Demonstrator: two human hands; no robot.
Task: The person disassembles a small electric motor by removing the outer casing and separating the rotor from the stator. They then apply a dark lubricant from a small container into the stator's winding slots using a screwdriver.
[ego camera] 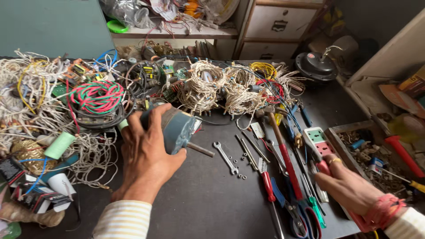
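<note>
My left hand [146, 155] rests on top of a blue-grey electric motor [179, 128], gripping its round body. The motor lies on its side on the dark table [208, 199], its steel shaft [200, 149] pointing right. My right hand [347, 183], with a ring and red thread at the wrist, is at the table's right edge, fingers curled around a red-handled tool [323, 167] among the laid-out tools. Between the two hands lie a small spanner [225, 157] and some loose nuts [241, 175].
A red-handled hammer [283, 155], a screwdriver [267, 183], scissors [305, 219] and a white power strip [318, 140] lie on the right. Wire coils [97, 95] and white wire bundles [208, 86] crowd the back and left. A wooden box of parts [372, 155] stands far right.
</note>
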